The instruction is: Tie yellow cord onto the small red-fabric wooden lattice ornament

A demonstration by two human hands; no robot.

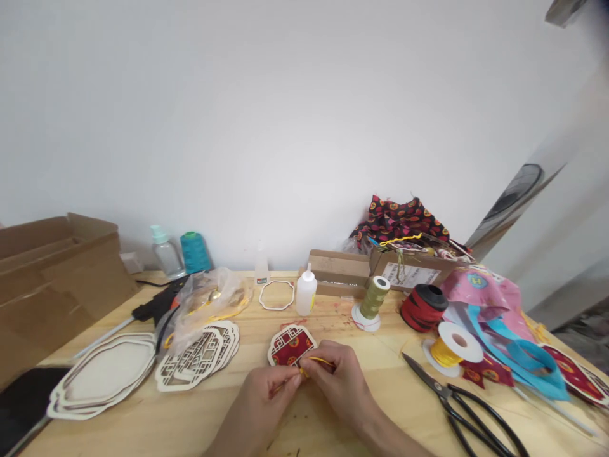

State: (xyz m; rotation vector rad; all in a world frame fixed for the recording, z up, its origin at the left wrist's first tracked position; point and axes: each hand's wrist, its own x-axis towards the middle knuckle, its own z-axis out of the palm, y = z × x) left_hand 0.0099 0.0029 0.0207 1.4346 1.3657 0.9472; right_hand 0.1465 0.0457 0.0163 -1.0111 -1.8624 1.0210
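Step in hand, judged from grip: working yellow cord (320, 360) at near edge of fabric-faced frame (290, 344)
Keep cord taut and short between pinches, tight to rim; leave frame flat on table (143, 425)
Left hand (273, 387): fingertips pinched shut on cord end
Right hand (333, 377): fingers closed on cord loop, touching frame edge
Frame: lobed pale wooden outline, red patterned cloth inside, mid-table, near side of glue bottle (306, 293), scissors (457, 397) well apart to right

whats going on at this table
A person's left hand and right hand together pinch a thin yellow cord at the edge of a small wooden frame backed with red patterned fabric. Stacked lattice cutouts lie to the left. The scissors and a yellow spool lie to the right.
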